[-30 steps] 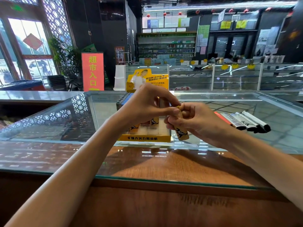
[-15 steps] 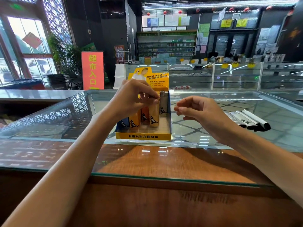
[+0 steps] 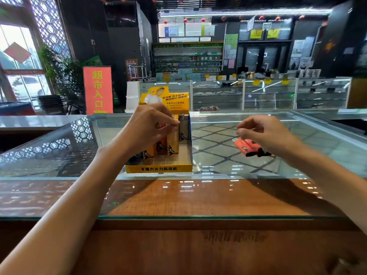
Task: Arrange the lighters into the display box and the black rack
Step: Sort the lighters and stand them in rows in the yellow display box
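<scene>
A red sign (image 3: 97, 90) with yellow characters stands far left behind the glass counter (image 3: 228, 155). On the glass sits the yellow display box (image 3: 158, 168), several lighters upright inside. The left hand (image 3: 148, 128) reaches over it, fingertips pinched on the top of a yellow lighter (image 3: 172, 144), hiding the box's back rows; a grey lighter (image 3: 183, 129) stands just beside. To the right, the right hand (image 3: 264, 133) hovers half-open and empty above an orange lighter (image 3: 245, 146) lying flat. Half a second ago that hand hung nearer the box.
</scene>
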`<action>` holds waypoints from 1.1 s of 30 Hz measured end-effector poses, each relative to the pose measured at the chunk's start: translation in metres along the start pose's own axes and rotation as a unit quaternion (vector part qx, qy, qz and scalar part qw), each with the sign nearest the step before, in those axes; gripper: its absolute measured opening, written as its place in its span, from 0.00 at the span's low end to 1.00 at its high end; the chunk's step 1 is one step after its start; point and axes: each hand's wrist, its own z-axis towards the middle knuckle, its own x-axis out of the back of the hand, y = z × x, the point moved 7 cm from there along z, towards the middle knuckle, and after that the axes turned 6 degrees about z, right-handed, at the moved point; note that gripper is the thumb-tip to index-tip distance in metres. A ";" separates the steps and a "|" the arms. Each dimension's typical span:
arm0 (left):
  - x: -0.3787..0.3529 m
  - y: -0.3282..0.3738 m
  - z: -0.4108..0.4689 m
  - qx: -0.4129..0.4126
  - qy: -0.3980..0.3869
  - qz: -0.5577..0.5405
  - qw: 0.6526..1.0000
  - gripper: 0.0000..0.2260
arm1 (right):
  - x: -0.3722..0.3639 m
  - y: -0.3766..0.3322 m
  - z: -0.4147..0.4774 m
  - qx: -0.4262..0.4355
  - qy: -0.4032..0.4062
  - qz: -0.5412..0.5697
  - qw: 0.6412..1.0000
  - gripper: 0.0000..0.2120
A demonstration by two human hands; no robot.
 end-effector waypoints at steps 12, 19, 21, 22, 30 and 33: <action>-0.001 0.005 -0.001 -0.038 0.007 -0.011 0.999 0.09 | 0.051 0.072 0.006 -0.273 -0.042 -0.282 0.919 0.36; 0.004 0.011 -0.004 -0.049 0.020 -0.007 0.999 0.08 | 0.056 0.073 0.022 -0.270 -0.096 -0.333 0.898 0.20; 0.006 0.017 -0.003 -0.053 0.033 -0.006 0.998 0.08 | 0.058 0.073 0.022 -0.281 -0.114 -0.316 0.899 0.19; 0.007 0.021 -0.003 -0.058 0.038 -0.010 0.998 0.08 | 0.058 0.074 0.023 -0.286 -0.121 -0.310 0.899 0.17; -0.004 0.052 -0.007 -0.098 0.004 -0.052 0.994 0.08 | 0.052 0.085 0.023 -0.310 -0.100 -0.317 0.891 0.11; -0.003 0.051 -0.008 -0.090 0.007 -0.071 0.993 0.08 | 0.053 0.083 0.022 -0.282 -0.070 -0.358 0.888 0.12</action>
